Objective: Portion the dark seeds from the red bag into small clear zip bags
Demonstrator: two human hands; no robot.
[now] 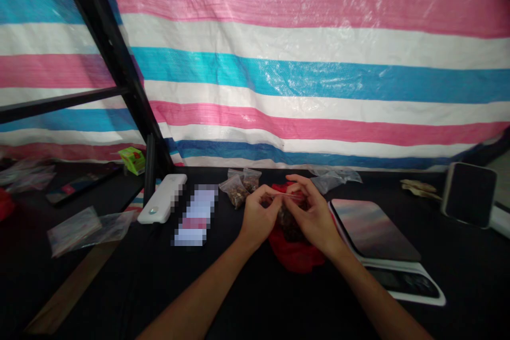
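Observation:
My left hand (261, 213) and my right hand (311, 216) meet at the middle of the table, fingertips pinching the top edge of a small clear zip bag (283, 196). Whether this bag has anything in it is hard to tell. Directly below the hands lies a red plastic bag (297, 257), opened out, with dark brown bits (292, 231) in it. Just beyond my left hand sit several small filled zip bags (236, 191) with brown contents. To the right of my right hand is a flat digital scale (376, 231) with nothing on its plate.
Left of the hands lie a blurred-out phone (196, 216) and a white device (164, 199). Clear plastic bags lie behind (334, 178) and at far left (75, 231). A dark-faced device (469, 195) stands at right. A black metal frame (115, 58) rises before the striped sheet (311, 79).

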